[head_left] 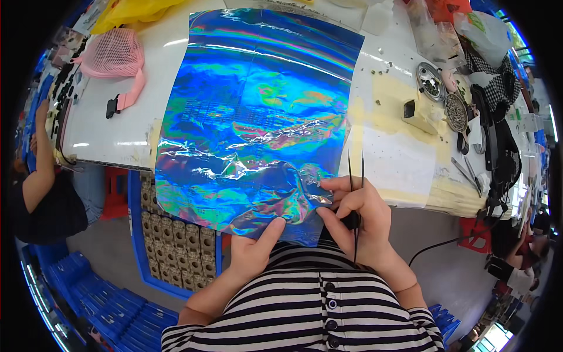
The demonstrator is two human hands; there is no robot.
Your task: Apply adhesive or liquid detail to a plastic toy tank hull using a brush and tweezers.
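Note:
A large blue iridescent film sheet (252, 100) lies over the white table and hangs past its near edge toward my lap. My left hand (253, 253) grips its lower edge, thumb on top and fingers hidden underneath. At the lower right corner, my right hand (366, 226) pinches the sheet between thumb and fingertips. Black tweezers (355, 205) also sit in that hand, their points upward and apart, with nothing between them. Where I hold it, the film is wrinkled and buckled.
Left on the table (111, 132) lies a pink mesh bag (114, 54) with a strap. On the right are a metal dish (431, 82) of small dark pieces, a tape-covered block (419, 116) and more tweezers (467, 175). Below stands a blue crate (139, 246) of patterned blocks. Another person's arm (40, 167) shows far left.

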